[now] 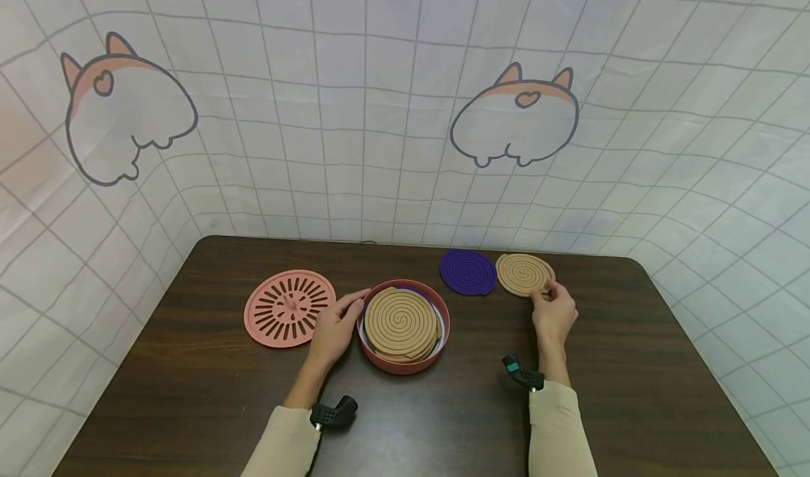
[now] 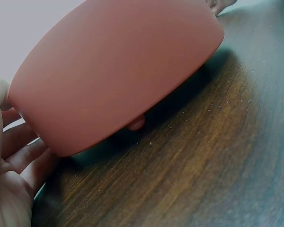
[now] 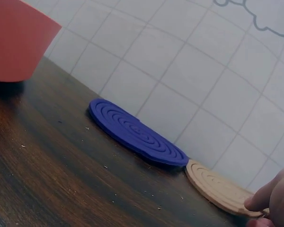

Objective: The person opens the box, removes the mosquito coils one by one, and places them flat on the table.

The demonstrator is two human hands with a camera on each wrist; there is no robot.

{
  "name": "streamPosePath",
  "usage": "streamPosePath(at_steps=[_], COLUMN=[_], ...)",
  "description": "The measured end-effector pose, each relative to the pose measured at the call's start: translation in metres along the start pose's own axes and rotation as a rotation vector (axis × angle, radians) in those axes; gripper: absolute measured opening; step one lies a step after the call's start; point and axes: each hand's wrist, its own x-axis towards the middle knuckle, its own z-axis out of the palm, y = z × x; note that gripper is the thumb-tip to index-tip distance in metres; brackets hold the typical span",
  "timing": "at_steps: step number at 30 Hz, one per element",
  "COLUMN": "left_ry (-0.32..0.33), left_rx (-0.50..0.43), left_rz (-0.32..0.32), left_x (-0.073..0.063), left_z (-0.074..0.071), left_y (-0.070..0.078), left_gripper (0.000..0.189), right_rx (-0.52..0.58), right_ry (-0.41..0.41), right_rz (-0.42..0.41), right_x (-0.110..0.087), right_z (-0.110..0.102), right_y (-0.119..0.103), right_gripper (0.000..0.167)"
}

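Observation:
In the head view a round red container (image 1: 403,369) holds a stack of tan spiral mosquito coils (image 1: 401,321), with purple and white edges showing underneath. My left hand (image 1: 333,331) grips the container's left side, thumb and fingers against its wall; the left wrist view shows the fingers (image 2: 26,151) along that wall. On the right, my right hand (image 1: 554,314) pinches the near right edge of a single tan mosquito coil (image 1: 524,274), which lies on the table. A purple mosquito coil (image 1: 468,272) lies flat just left of it, their edges touching or nearly so.
A pink slotted lid (image 1: 290,308) with a small central knob lies left of the container, partly behind my left hand. The dark wooden table (image 1: 468,421) ends at a white gridded curtain (image 1: 405,146) along the back. Each wrist carries a small black camera.

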Motion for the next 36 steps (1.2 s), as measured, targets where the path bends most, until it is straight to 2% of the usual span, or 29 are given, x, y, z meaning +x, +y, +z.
streamPosePath(at_steps=[5,19,36], left_ry=[0.003,0.009,-0.003], left_rx=[-0.006,0.004,0.002], left_rz=[0.006,0.03,0.022], left_x=[0.0,0.0,0.001], left_z=[0.0,0.0,0.0], left_y=[0.0,0.0,-0.003], left_gripper=[0.03,0.03,0.029], right_rx=[-0.021,-0.017,0.043], right_ry=[0.029,0.058,0.053], right_rz=[-0.008,0.046,0.02], right_x=[-0.001,-0.002,-0.006], right_z=[-0.001,-0.007,-0.013], right_y=[0.0,-0.007,-0.018], right_gripper=[0.042,0.037,0.049])
